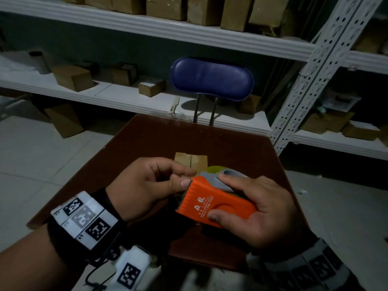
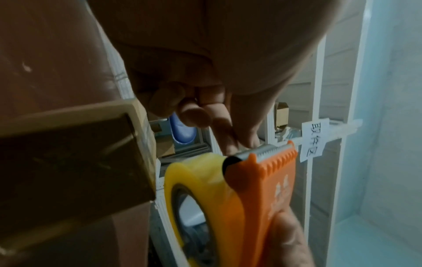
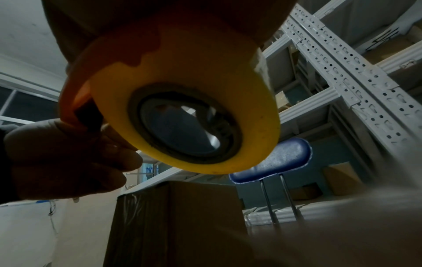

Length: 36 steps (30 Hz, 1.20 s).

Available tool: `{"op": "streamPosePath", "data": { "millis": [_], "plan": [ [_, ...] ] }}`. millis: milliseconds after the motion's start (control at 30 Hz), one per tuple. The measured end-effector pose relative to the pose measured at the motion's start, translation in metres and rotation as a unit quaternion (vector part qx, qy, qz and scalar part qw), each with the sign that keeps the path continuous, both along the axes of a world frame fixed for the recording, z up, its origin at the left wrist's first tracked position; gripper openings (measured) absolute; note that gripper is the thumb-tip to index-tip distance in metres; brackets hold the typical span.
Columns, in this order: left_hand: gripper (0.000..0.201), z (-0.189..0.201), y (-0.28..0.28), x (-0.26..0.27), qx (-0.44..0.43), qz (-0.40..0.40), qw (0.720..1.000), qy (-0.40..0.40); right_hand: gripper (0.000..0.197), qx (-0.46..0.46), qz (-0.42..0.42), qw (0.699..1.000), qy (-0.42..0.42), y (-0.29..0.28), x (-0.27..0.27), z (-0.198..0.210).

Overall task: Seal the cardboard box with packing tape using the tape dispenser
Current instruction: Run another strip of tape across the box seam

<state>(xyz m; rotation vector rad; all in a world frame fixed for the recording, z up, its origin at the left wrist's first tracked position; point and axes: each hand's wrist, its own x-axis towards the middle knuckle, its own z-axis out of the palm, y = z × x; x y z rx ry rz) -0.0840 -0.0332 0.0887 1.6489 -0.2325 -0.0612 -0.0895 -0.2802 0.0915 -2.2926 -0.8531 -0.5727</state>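
On the brown table (image 1: pixel 147 143) the cardboard box (image 1: pixel 191 161) sits just beyond our hands, its top seam running away from us and, as far as we can see, still untaped. Our right hand (image 1: pixel 262 208) wraps its grip around the orange tape dispenser (image 1: pixel 216 203), held above the table near the box, long axis lying roughly left to right with the toothed blade pointing left. Our left hand (image 1: pixel 147 183) pinches at that blade edge, so we judge we are freeing the tape end, which next must be drawn out and stuck onto the box.
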Motion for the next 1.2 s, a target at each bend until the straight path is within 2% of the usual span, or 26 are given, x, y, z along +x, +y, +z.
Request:
{"op": "streamPosePath", "data": {
  "millis": [100,200,467,833,1200],
  "plan": [
    [0.013,0.001,0.001,-0.004,0.116,0.044,0.987,-0.101,0.065,-0.009,-0.007,1.0,0.005,-0.001,0.0,-0.001],
    [0.014,-0.002,0.001,-0.006,0.176,0.063,0.972,-0.143,0.062,-0.029,-0.019,0.999,0.009,-0.001,0.0,0.002],
    [0.018,-0.003,-0.001,-0.014,0.182,0.084,0.97,-0.136,0.061,-0.068,-0.031,0.997,0.027,-0.007,-0.003,0.0],
    [0.022,-0.01,0.005,-0.026,0.192,0.086,0.97,-0.123,0.06,-0.061,-0.012,0.997,0.038,-0.019,-0.003,-0.006],
    [0.016,-0.013,0.017,-0.03,0.191,0.078,0.974,-0.094,0.062,-0.088,-0.016,0.995,0.038,-0.026,0.0,-0.01]
  ]
}}
